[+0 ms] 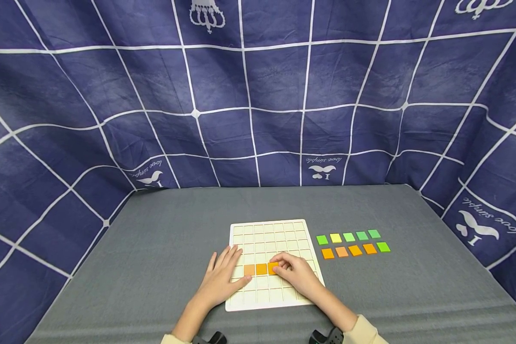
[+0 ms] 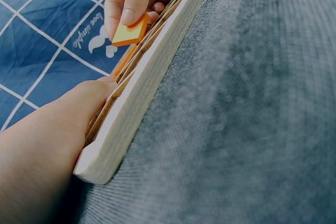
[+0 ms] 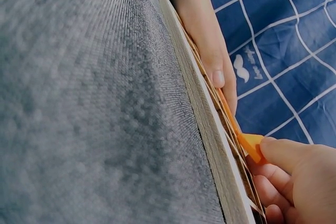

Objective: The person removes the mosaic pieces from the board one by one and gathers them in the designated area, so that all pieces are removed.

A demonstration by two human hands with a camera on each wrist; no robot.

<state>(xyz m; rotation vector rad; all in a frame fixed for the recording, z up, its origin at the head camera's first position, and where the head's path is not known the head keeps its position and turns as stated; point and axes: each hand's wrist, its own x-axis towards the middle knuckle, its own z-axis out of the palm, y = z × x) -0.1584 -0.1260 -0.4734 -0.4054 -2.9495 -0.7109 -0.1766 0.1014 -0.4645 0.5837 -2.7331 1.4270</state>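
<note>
A pale wooden grid board (image 1: 268,239) lies on the grey cloth. My left hand (image 1: 223,277) rests over its left side with fingers straight and slightly spread, thumb reaching just below a peach tile (image 1: 249,270). Beside that tile, an orange tile (image 1: 261,269) sits in the same row of squares. Between thumb and fingers, my right hand (image 1: 298,274) pinches another orange tile (image 2: 130,32), right of those two. The wrist views show this pinched tile tilted, one edge low at the board's grid.
Right of the board, loose tiles lie in two rows: green and yellow ones such as the yellow tile (image 1: 335,238) behind, mostly orange ones such as the orange tile (image 1: 355,250) in front. A blue curtain (image 1: 275,134) with white lines rises behind the grey tabletop (image 1: 163,229).
</note>
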